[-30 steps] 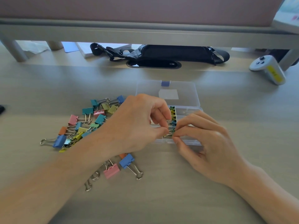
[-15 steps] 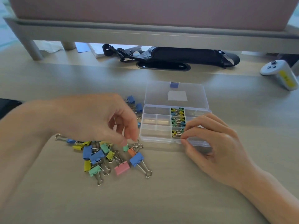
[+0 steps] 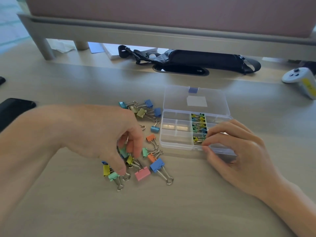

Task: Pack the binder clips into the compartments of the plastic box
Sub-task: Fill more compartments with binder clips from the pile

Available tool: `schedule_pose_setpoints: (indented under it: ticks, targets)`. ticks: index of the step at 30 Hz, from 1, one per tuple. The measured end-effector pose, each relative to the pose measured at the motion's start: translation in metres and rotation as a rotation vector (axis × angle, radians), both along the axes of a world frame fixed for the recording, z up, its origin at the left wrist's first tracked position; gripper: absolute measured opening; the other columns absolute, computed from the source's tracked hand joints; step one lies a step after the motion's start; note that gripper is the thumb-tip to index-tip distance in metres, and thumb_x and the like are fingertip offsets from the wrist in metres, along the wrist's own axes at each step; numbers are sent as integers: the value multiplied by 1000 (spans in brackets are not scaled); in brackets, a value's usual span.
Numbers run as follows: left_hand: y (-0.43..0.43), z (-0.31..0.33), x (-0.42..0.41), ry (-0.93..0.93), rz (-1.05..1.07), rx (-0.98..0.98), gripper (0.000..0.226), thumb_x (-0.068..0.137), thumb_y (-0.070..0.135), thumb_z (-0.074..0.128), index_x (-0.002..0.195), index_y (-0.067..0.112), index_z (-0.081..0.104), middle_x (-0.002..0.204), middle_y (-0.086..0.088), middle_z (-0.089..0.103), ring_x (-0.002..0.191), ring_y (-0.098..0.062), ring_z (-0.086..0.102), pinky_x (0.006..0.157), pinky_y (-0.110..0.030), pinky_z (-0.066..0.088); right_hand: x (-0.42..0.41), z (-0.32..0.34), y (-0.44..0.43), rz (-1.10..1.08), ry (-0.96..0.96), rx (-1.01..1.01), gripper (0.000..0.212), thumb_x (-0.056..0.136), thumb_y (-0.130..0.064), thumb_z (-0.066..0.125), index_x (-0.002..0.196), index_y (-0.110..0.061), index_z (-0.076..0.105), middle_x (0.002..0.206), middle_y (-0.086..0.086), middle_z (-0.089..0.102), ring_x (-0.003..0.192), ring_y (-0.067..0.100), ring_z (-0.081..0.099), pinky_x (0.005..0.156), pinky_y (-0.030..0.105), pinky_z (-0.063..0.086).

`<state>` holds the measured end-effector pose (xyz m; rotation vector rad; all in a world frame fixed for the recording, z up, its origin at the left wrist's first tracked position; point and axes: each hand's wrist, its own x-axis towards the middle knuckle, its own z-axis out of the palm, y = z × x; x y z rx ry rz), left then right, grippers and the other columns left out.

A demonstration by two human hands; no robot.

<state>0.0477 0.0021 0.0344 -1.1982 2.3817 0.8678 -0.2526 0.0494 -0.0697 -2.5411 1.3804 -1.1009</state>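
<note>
A clear plastic box (image 3: pixel 176 142) lies open on the desk, its lid (image 3: pixel 195 100) folded back. Its middle column holds several small binder clips (image 3: pixel 199 127); the left compartments look bare. Left of the box, loose coloured binder clips (image 3: pixel 147 115) are scattered, among them a pink one (image 3: pixel 142 173) and a large blue one (image 3: pixel 157 165). My left hand (image 3: pixel 102 134) reaches down into this pile, its fingers and thumb curled round a teal clip (image 3: pixel 124 152). My right hand (image 3: pixel 239 154) pinches the box's front right wall between thumb and forefinger and hides the right compartments.
A black pouch with straps (image 3: pixel 205 60) lies under a grey shelf riser (image 3: pixel 153 36) at the back, with papers (image 3: pixel 111 50) beside it. A white controller (image 3: pixel 301 79) sits far right. A flat black object (image 3: pixel 15 108) lies at the left edge.
My left hand left the box's middle column, swung left and dropped into the loose clip pile. My right hand stayed on the box's front right wall.
</note>
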Motion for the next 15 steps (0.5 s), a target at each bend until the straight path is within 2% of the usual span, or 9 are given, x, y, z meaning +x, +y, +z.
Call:
schedule_pose_setpoints:
  ticks: [2,6,9,11,15]
  targets:
    - [-3,-11,-3,-9,-1,-33,29,59,39,95,75,45,71,79,27,65,65,5,57,63,-13,48,0,0,0,2,2,-2,6,88,-17,74,85,-15,79,96,-6,68,91,17,64,83,35,54]
    - [-4,-18,-10,-25,5,-78,25,66,39,93,78,41,71,75,19,66,68,6,58,62,-9,46,0,0,0,6,1,2,7,88,-18,74,85,-16,80,97,-6,68,92,17,65,83,35,54]
    - [-3,-14,-7,8,11,-142,14,73,45,86,81,41,76,80,25,69,78,3,64,70,-15,52,0,0,-1,4,-6,5,6,87,-17,74,85,-15,80,96,-6,69,93,16,65,84,32,53]
    - [-3,-7,-1,69,34,-204,5,78,43,82,80,43,78,79,29,70,80,3,65,70,-15,51,0,-1,-1,3,-17,0,6,87,-15,75,84,-14,80,96,-5,69,92,16,64,84,29,53]
    - [-2,6,-4,295,154,-428,6,76,44,79,78,48,76,74,31,69,78,2,64,59,-11,45,0,-1,-2,8,-37,3,6,86,-12,74,83,-13,79,95,-4,69,90,16,64,84,27,51]
